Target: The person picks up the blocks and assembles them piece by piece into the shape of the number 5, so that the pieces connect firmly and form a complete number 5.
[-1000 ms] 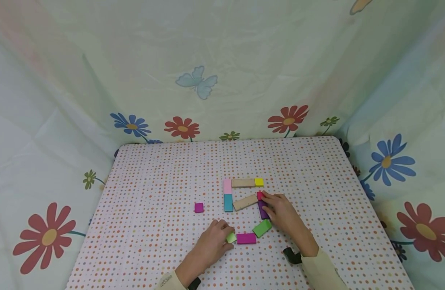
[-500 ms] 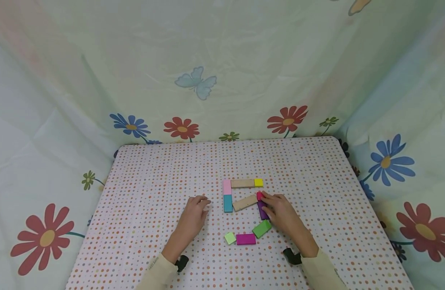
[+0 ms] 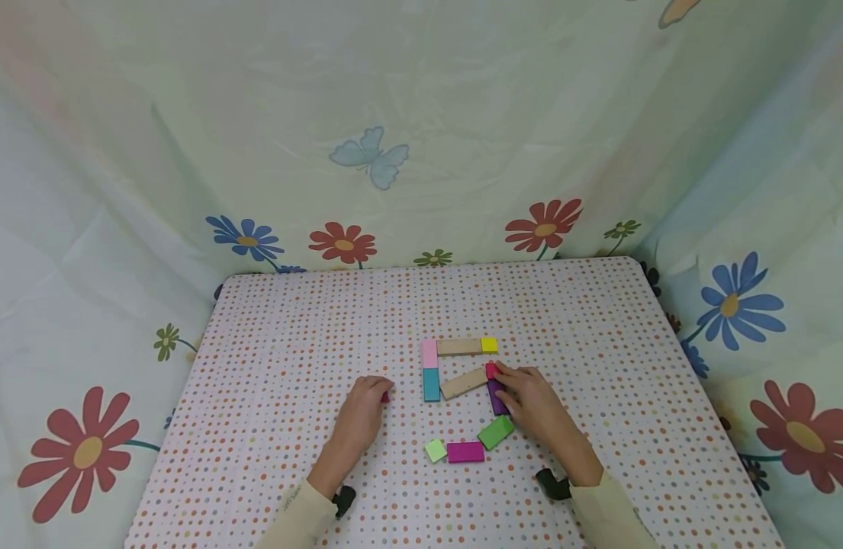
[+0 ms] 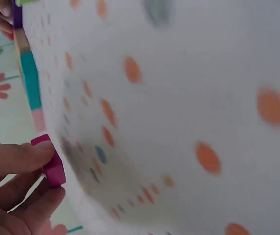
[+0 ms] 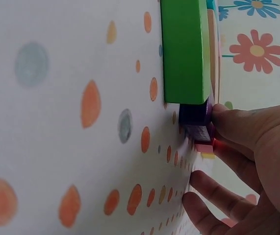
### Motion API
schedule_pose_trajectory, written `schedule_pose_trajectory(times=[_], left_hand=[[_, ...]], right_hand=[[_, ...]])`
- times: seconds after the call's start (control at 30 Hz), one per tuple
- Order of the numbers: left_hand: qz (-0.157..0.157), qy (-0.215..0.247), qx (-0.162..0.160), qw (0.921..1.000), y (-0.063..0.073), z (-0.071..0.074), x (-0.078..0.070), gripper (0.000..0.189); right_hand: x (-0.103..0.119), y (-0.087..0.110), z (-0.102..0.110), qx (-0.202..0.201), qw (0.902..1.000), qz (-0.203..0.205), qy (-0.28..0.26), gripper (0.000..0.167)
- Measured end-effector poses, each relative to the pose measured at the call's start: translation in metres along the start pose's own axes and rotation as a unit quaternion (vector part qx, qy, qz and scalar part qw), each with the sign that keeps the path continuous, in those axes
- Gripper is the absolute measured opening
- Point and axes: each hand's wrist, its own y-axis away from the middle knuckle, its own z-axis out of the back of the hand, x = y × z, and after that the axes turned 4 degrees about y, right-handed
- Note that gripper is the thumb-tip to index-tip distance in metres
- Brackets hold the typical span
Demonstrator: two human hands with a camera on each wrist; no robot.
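Note:
My left hand [image 3: 355, 418] pinches a small magenta cube [image 4: 55, 171] between thumb and fingers, just above or at the tabletop, left of the laid-out blocks. My right hand [image 3: 541, 408] rests by the right side of the layout. Its thumb touches the purple block [image 5: 196, 115] and its index finger reaches the red cube [image 3: 491, 370], partly hidden behind the fingers. Below the purple block lies a green block [image 3: 495, 432], followed leftward by a magenta block [image 3: 465, 452] and a light green cube [image 3: 435, 451].
A plain wooden block [image 3: 458, 347] joins a yellow cube [image 3: 489, 345] and a pink block [image 3: 429, 353]. Beneath the pink one is a teal block [image 3: 431, 385]; a second wooden block [image 3: 464, 383] slants toward the red cube. The dotted table [image 3: 291, 328] meets a flowered curtain [image 3: 462, 114] behind.
My left hand has let go of the light green cube, moved up and left, and taken hold of the magenta cube. My right hand has stayed in place.

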Motion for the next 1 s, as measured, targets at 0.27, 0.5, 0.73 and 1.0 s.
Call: schedule_pose_trajectory(times=[0.27, 0.5, 0.73, 1.0], left_hand=[[-0.086, 0.037, 0.089, 0.9915, 0.018, -0.004, -0.029, 0.028], [-0.118, 0.021, 0.110, 0.9867, 0.024, -0.016, -0.037, 0.022], [-0.119, 0.013, 0.118, 0.9857, 0.021, -0.006, -0.030, 0.029], [-0.103, 0.010, 0.130, 0.9861, 0.017, 0.003, -0.020, 0.025]], right_hand=[[0.001, -0.001, 0.000, 0.001, 1.0000, 0.000, 0.000, 0.040], [0.003, -0.001, 0.001, -0.014, 0.9999, 0.003, 0.004, 0.039], [0.004, -0.001, 0.001, -0.013, 0.9999, 0.006, 0.005, 0.039], [0.002, 0.000, 0.001, 0.005, 1.0000, -0.007, 0.000, 0.041]])
